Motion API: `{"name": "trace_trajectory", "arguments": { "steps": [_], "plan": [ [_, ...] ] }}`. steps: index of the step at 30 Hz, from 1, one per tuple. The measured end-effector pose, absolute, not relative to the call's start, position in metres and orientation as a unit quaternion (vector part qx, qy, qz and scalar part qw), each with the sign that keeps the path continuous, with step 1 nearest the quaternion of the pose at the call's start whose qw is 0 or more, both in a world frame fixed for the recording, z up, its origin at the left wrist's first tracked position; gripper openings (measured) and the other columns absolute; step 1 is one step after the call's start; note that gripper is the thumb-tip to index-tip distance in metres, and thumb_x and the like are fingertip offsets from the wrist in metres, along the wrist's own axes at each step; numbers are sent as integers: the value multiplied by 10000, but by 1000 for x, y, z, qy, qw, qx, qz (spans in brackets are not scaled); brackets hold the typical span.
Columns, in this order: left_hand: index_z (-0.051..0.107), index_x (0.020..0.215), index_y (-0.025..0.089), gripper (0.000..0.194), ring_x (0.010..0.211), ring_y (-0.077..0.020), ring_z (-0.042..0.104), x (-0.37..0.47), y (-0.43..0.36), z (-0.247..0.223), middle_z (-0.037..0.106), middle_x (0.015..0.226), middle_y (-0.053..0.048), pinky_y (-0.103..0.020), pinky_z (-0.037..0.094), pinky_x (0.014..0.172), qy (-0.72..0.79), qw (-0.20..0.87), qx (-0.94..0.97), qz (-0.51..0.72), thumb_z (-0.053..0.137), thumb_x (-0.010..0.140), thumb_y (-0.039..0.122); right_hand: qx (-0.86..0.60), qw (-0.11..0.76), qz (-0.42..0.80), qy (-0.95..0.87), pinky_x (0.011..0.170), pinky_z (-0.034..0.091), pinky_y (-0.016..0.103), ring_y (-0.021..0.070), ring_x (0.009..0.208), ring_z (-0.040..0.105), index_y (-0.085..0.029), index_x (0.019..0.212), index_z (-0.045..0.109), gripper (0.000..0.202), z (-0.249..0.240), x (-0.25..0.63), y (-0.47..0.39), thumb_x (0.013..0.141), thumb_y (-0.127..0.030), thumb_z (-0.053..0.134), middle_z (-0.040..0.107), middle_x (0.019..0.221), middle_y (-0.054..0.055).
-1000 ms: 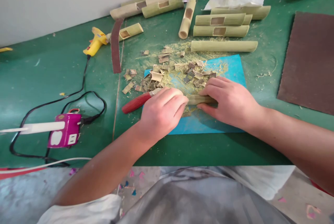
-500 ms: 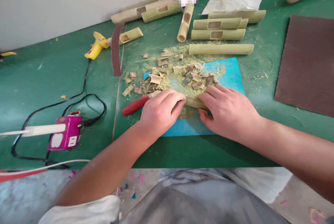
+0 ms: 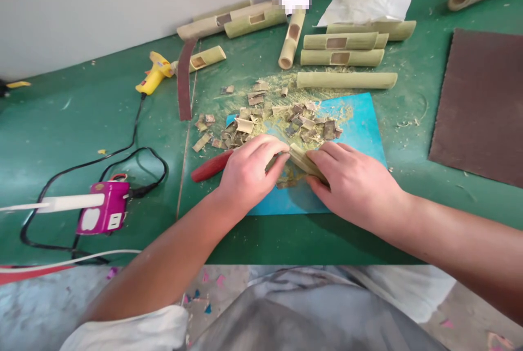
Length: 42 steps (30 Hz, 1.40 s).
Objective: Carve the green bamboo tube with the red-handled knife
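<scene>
My right hand (image 3: pixel 351 179) is wrapped round a bamboo piece (image 3: pixel 303 160) over the blue sheet (image 3: pixel 363 127). My left hand (image 3: pixel 255 168) is pinched closed at the left end of that piece; its fingertips partly hide what they grip. Just left of my left hand lies a red handle (image 3: pixel 211 166), its far end hidden behind the hand. Bamboo chips (image 3: pixel 245 125) and pale shavings are spread over the sheet beyond both hands.
Cut bamboo tubes (image 3: pixel 347 80) lie behind the chips, several with square openings. At left are a yellow glue gun (image 3: pixel 154 74), a brown strip (image 3: pixel 185 84), and a purple power adapter (image 3: pixel 104 206) with cables. A dark brown sheet (image 3: pixel 480 106) lies at right.
The bamboo piece between my hands has tilted, its left end now pointing more up and away. My right hand has shifted slightly left and down, its fingers drawn closer round the piece.
</scene>
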<state>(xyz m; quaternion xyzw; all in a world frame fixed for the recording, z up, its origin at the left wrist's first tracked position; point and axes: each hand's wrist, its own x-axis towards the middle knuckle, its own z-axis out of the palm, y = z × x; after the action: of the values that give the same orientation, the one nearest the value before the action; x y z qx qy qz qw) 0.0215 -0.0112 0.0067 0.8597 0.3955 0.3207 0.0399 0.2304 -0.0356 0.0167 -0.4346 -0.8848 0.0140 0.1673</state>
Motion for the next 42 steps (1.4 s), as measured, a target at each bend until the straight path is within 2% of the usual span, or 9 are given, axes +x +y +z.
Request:
{"name": "trace_trajectory", "arguments": {
  "steps": [10,17,24,31,42],
  "plan": [
    [688,888,131,101,828,-173,692,23,-9,7,724,853,-69,-279,569,802,387,-11,868,312,612,953,145,-426,185,-19,-886,647,437,324,229,755,573,-184,842,630,65,14,227,-36,903,-191,610,622,782,58],
    [674,882,145,199,830,-189,684,24,-5,6,730,871,-74,-307,550,787,368,-61,887,270,520,1004,180,-424,178,-29,-887,661,420,326,226,760,554,-182,836,635,97,14,227,-36,918,-181,583,620,780,62],
    [678,910,139,187,829,-189,669,23,-5,7,725,883,-76,-311,535,787,354,-46,898,256,521,1005,175,-434,170,-5,-885,661,411,325,223,770,549,-173,864,636,87,12,225,-36,922,-184,572,623,808,68],
    [622,794,168,262,767,-188,611,26,-5,11,662,790,-63,-315,498,722,352,-85,903,230,470,1006,145,-442,148,22,-885,664,406,327,226,786,540,-174,863,631,105,13,225,-36,933,-194,556,620,817,77],
    [590,775,186,282,731,-188,531,27,-7,13,587,735,-47,-318,460,705,351,-91,909,204,434,1004,131,-439,152,17,-885,659,415,329,229,771,538,-179,850,633,105,14,225,-35,926,-191,562,614,806,75]
  ]
}}
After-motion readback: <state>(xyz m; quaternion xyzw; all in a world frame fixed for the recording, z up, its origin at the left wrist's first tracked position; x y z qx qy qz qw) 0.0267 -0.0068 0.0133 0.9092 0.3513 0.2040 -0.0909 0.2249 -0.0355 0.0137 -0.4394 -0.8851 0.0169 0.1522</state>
